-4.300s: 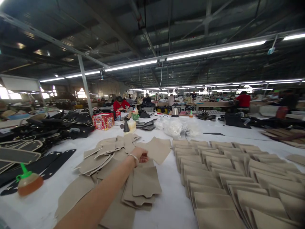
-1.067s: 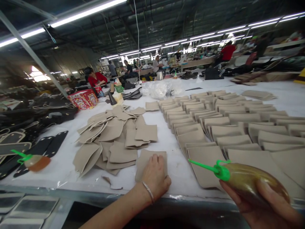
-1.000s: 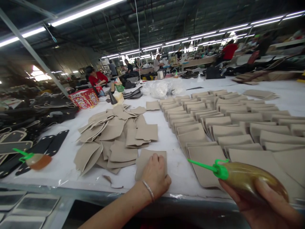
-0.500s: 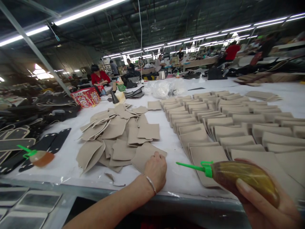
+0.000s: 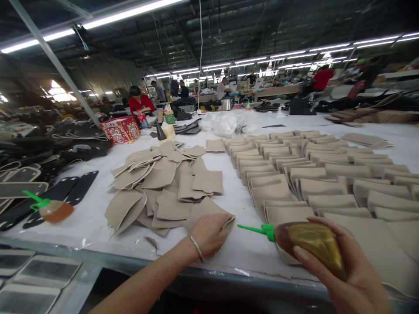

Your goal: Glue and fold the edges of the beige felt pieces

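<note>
Left hand point(image 5: 209, 233) flat on tan piece point(image 5: 209, 211) at near edge of bench point(image 5: 235, 257), fingers point(image 5: 225, 223) bent over its right edge, gripping it; bracelet point(image 5: 195, 247) on wrist. Right hand point(image 5: 353, 279) wrapped tight round glue bottle point(image 5: 307, 242), amber fill, green nozzle point(image 5: 253, 228) pointing left toward the piece, tip just short of left hand. Bottle held above bench, low right. Loose tan pile point(image 5: 163, 183) just behind the piece, touching it. Neat overlapping rows point(image 5: 310, 174) of same pieces spread to the right. Second bottle point(image 5: 49, 209) lying far left by black parts point(image 5: 59, 196). Red box point(image 5: 120, 129) and other workers further back.
</note>
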A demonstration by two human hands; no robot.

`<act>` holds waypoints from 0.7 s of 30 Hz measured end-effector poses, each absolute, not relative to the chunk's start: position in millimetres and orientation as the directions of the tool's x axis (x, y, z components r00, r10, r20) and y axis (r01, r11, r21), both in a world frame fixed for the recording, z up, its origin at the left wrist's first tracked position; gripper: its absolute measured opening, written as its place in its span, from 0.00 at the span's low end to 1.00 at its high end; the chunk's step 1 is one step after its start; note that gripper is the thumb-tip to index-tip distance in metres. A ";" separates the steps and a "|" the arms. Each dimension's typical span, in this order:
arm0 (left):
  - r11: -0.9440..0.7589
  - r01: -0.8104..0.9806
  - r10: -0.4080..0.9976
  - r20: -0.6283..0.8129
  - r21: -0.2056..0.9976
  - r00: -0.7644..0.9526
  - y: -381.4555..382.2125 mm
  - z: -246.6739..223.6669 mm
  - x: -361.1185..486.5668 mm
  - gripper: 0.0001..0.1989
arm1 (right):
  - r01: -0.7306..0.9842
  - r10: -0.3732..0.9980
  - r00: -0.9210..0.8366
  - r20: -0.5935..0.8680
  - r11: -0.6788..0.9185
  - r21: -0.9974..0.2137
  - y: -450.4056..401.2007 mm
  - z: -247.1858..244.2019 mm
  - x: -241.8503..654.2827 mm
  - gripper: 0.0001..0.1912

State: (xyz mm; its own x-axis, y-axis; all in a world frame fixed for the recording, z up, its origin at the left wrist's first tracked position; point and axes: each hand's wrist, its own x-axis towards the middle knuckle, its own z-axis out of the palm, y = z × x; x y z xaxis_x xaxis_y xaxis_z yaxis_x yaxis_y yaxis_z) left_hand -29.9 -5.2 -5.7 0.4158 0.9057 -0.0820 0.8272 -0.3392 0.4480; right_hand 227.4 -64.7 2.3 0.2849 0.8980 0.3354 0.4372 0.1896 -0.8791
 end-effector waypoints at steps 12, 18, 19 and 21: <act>-0.321 0.812 0.907 -0.089 0.487 0.412 -6.5 -9.3 -34.1 0.24 | 0.648 0.869 0.038 0.492 0.354 -0.675 -36.3 -13.2 204.8 0.29; -0.323 0.815 0.911 -0.077 0.481 0.406 -8.0 -8.6 -32.5 0.24 | 0.680 0.874 -0.005 0.486 0.359 -0.639 -37.1 -11.8 202.9 0.27; -0.324 0.815 0.910 -0.077 0.480 0.408 -7.9 -8.5 -32.4 0.24 | 0.671 0.883 -0.005 0.470 0.352 -0.653 -38.1 -11.2 203.0 0.27; -0.324 0.817 0.910 -0.080 0.476 0.408 -7.7 -8.9 -32.4 0.25 | 0.658 0.895 -0.005 0.447 0.339 -0.672 -38.4 -11.0 204.7 0.28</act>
State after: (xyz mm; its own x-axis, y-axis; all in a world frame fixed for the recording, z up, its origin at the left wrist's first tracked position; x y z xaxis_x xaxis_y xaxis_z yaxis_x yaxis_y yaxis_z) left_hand -32.4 -7.7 -8.9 0.4077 0.9096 -0.0803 0.8173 -0.3242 0.4764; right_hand 204.7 -38.4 -11.0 -0.0052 0.8946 0.4467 0.6584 0.3393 -0.6718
